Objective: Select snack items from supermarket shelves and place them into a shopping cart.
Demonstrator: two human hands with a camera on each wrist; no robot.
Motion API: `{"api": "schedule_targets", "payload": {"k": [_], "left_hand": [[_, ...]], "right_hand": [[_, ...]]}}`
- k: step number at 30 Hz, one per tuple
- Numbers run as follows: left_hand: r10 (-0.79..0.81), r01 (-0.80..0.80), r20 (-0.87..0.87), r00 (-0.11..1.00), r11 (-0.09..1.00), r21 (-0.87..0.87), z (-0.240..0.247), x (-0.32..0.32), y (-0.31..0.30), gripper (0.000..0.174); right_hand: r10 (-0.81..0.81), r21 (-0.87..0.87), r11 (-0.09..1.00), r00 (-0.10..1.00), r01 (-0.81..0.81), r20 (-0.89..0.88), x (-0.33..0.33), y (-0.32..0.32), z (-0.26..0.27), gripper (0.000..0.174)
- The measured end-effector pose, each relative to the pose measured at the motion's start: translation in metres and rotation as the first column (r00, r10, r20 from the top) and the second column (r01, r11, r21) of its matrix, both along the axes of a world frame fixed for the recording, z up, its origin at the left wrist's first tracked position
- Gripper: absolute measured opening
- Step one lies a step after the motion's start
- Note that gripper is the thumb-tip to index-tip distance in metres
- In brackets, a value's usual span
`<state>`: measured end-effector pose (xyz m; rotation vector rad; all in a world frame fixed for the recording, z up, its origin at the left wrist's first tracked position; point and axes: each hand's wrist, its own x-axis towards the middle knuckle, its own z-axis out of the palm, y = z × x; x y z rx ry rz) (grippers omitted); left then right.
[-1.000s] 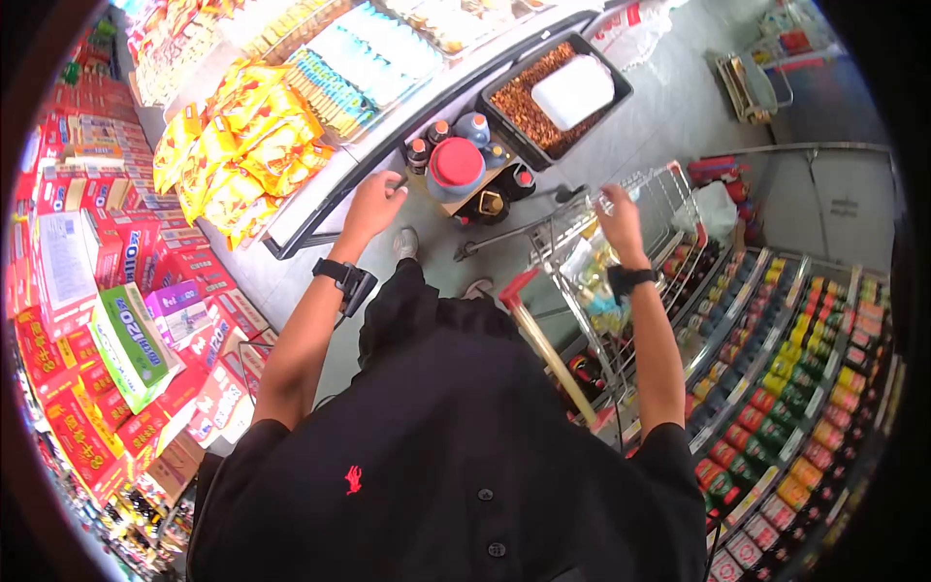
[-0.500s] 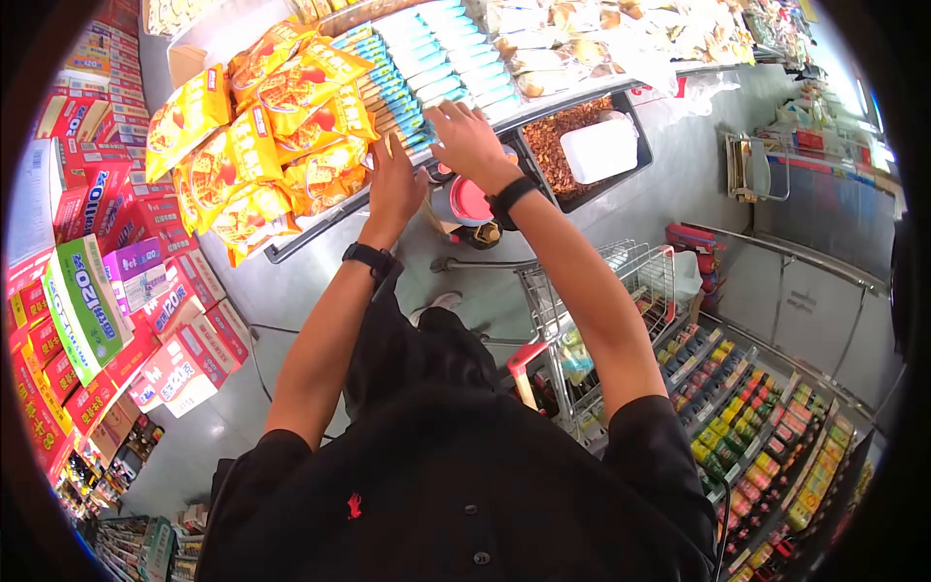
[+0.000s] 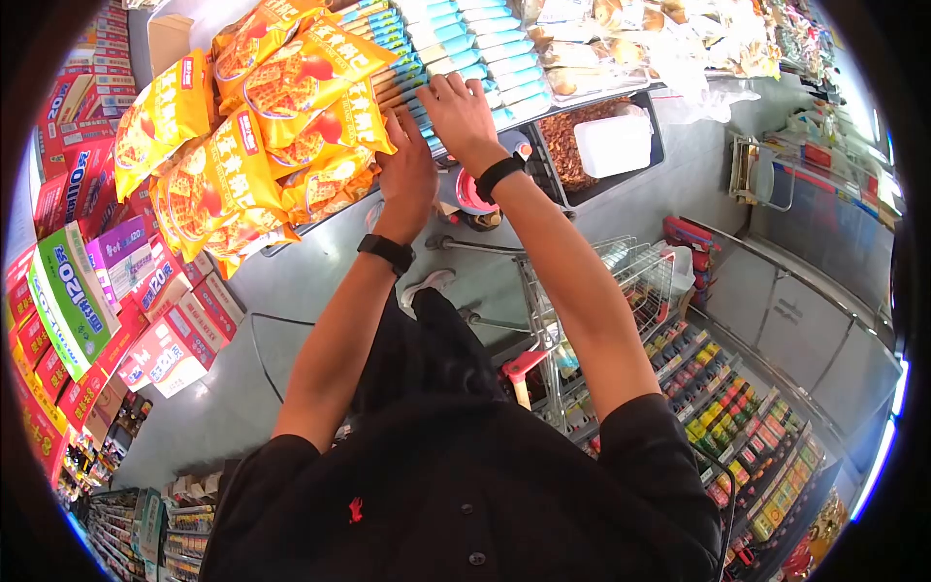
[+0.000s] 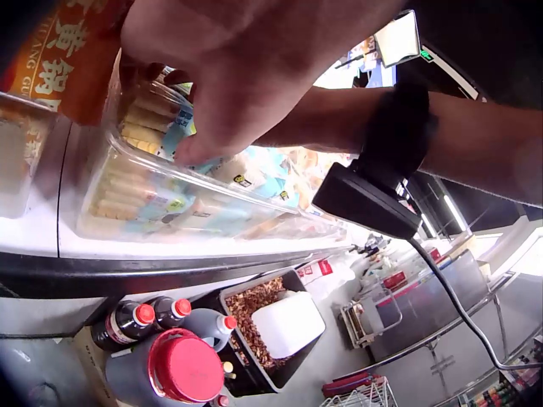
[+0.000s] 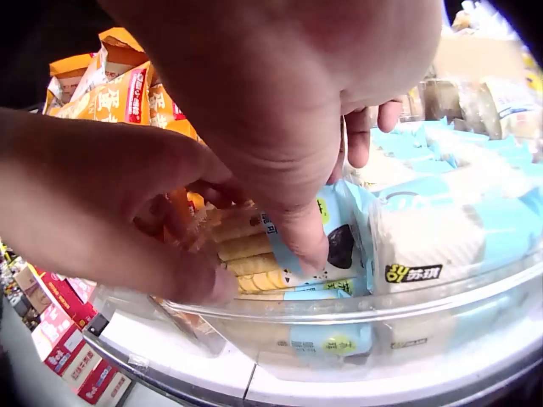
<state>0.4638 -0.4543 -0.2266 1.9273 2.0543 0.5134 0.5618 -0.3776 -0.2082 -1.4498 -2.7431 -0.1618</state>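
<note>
Both hands are in a clear plastic tub [image 5: 280,318] of wrapped snacks on the display shelf. My right hand [image 3: 462,118] comes from above, its thumb bent down on a blue-and-clear packet of rolled biscuits [image 5: 254,250] and its fingers at the packet's far side. Just left of it, my left hand [image 3: 409,177] has thumb and fingertips at the packet's clear end, where yellow rolls show; I cannot tell whether it grips. More blue-and-white snack packets [image 5: 424,246] lie right of the right hand. In the left wrist view my left hand [image 4: 246,68] covers much of the tub.
Orange snack bags [image 3: 291,116] are heaped left of the hands. Below the shelf edge stand bottles and a red-lidded container [image 4: 187,365], beside a black crate [image 4: 242,339]. A shopping cart [image 3: 621,281] stands at the right. Red cartons [image 3: 175,339] are stacked at the left.
Both hands have moved from apart in the air up to the tub, coming close together. The right hand has left its place over the cart. The view has moved nearer the shelf.
</note>
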Motion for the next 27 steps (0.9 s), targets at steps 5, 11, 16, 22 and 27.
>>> {"api": "schedule_targets", "payload": {"k": [5, 11, 16, 22, 27], "left_hand": [[0.005, -0.009, 0.064, 0.998, 0.998, 0.058, 0.001, -0.007, 0.012, 0.044], [-0.049, 0.042, 0.084, 0.995, 0.995, 0.087, -0.004, -0.011, 0.01, 0.034], [-0.035, 0.037, 0.122, 0.992, 0.999, -0.011, -0.003, -0.015, 0.014, 0.038], [-0.195, 0.183, 0.089, 0.977, 0.975, 0.13, 0.054, -0.01, -0.002, 0.046], [-0.43, 0.384, 0.378, 0.819, 0.903, 0.195, 0.109, 0.009, -0.006, 0.044]], "right_hand": [[0.046, 0.018, 0.999, 0.998, -0.047, 0.043, -0.004, 0.005, -0.002, 0.019], [0.097, 0.024, 0.995, 0.995, -0.098, 0.029, 0.0, 0.001, -0.001, 0.019], [0.138, -0.028, 0.99, 0.986, -0.141, -0.09, 0.011, -0.003, 0.019, 0.023], [0.014, -0.257, 0.952, 0.865, -0.164, -0.501, 0.053, -0.02, 0.077, 0.033], [-0.233, -0.422, 0.902, 0.728, -0.085, -0.644, 0.111, -0.065, 0.129, 0.041]]}}
